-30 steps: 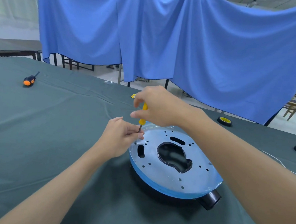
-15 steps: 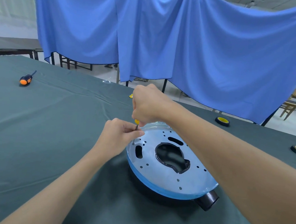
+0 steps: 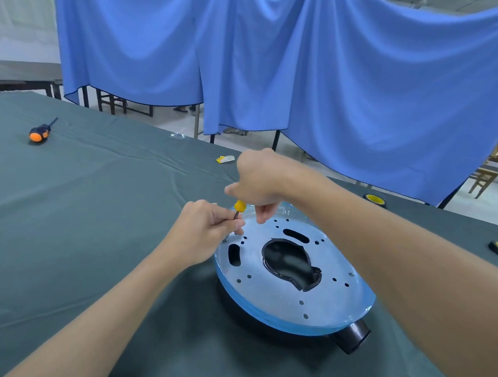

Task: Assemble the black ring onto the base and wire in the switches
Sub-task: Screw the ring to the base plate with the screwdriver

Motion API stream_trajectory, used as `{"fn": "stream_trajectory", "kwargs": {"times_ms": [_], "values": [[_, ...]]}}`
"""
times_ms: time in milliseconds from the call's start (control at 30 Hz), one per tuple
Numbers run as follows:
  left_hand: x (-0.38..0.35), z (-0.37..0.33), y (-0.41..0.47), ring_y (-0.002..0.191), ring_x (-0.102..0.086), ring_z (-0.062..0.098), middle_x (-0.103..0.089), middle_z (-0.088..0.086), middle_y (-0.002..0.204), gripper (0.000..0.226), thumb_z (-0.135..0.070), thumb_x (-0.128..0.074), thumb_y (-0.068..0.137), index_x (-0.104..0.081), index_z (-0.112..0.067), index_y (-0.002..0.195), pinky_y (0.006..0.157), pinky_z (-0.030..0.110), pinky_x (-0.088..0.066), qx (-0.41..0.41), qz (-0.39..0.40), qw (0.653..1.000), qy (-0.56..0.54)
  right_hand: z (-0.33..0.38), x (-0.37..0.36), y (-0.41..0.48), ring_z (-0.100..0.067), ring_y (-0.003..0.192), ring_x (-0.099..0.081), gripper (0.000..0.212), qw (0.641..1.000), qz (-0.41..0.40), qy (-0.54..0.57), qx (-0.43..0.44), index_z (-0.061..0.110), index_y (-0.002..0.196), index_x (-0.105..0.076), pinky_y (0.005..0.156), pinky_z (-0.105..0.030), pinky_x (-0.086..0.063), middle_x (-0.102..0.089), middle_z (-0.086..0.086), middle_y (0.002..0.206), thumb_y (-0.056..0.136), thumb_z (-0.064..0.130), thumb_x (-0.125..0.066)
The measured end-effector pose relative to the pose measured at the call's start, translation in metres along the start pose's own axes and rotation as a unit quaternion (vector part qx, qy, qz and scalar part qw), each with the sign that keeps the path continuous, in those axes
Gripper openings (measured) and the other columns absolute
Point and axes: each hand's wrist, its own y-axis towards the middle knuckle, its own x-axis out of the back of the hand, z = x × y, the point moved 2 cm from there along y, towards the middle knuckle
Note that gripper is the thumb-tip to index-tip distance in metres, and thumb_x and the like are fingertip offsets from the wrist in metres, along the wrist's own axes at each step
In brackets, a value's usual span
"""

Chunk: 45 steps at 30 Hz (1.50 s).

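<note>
At worktop (image 3: 95, 208) centre | yellow-handled screwdriver (image 3: 239, 206) clasped in right hand (image 3: 260, 180) grip, shaft pinched by left hand (image 3: 201, 232) | round blue acrylic base (image 3: 290, 301) judged stiff, slick; best steadied at rim.

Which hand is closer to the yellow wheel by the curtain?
Right. The right hand, gripping the yellow screwdriver, is left of the wheel; the left hand, pinching its shaft, sits further left and nearer the camera.
</note>
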Motion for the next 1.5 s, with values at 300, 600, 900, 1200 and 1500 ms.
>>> {"fn": "stream_trajectory", "kwargs": {"times_ms": [300, 600, 900, 1200, 1500], "values": [[0.002, 0.004, 0.001, 0.077, -0.047, 0.02, -0.066, 0.033, 0.086, 0.023, -0.021, -0.061, 0.096, -0.079, -0.014, 0.083, 0.097, 0.002, -0.024, -0.038, 0.021, 0.999, -0.008, -0.002, 0.016, 0.003, 0.008, 0.07, -0.059, 0.013, 0.988, -0.038, -0.048, 0.141, 0.02, 0.073, -0.064, 0.072, -0.031, -0.055, -0.068, 0.003, 0.055, 0.086, 0.02, -0.066], [0.003, 0.008, 0.003, 0.055, -0.042, 0.025, -0.056, 0.002, 0.045, 0.026, -0.013, -0.054, 0.1, -0.078, -0.013, 0.091, 0.111, 0.01, -0.022, -0.084, 0.018, 0.994, 0.063, 0.005, 0.007, 0.011, -0.03, 0.086, -0.064, 0.025, 0.993, -0.051, -0.045, 0.099, 0.01, 0.061, -0.048, 0.072, -0.037, -0.056, -0.073, -0.016, 0.08, 0.086, 0.011, -0.05], [-0.003, 0.005, -0.003, 0.061, -0.05, 0.009, -0.058, -0.025, 0.054, 0.018, -0.013, -0.066, 0.092, -0.073, -0.016, 0.076, 0.113, 0.029, -0.027, -0.064, -0.001, 0.997, -0.038, -0.006, -0.002, 0.0, -0.02, 0.052, -0.053, 0.036, 0.999, -0.011, 0.04, 0.004, 0.011, 0.059, -0.046, 0.053, -0.021, -0.041, -0.073, -0.007, 0.068, 0.094, 0.009, -0.039], [-0.001, 0.009, 0.0, 0.078, -0.063, 0.027, -0.075, -0.007, 0.072, 0.022, -0.013, -0.063, 0.094, -0.076, -0.002, 0.081, 0.112, 0.018, -0.027, -0.07, -0.026, 0.997, 0.02, 0.007, -0.001, -0.002, -0.02, 0.047, -0.063, 0.034, 1.0, 0.009, 0.006, 0.004, 0.008, 0.063, -0.049, 0.061, -0.028, -0.054, -0.072, -0.01, 0.062, 0.095, 0.013, -0.04], [-0.001, 0.012, 0.004, 0.073, -0.06, 0.008, -0.06, -0.033, 0.054, 0.021, -0.014, -0.061, 0.096, -0.077, -0.008, 0.084, 0.115, 0.026, -0.027, -0.067, 0.001, 0.998, 0.019, 0.011, 0.017, 0.0, -0.013, 0.066, -0.065, 0.01, 0.979, 0.02, -0.157, 0.132, 0.014, 0.082, -0.073, 0.051, -0.023, -0.046, -0.067, 0.001, 0.059, 0.084, 0.023, -0.069]]}}
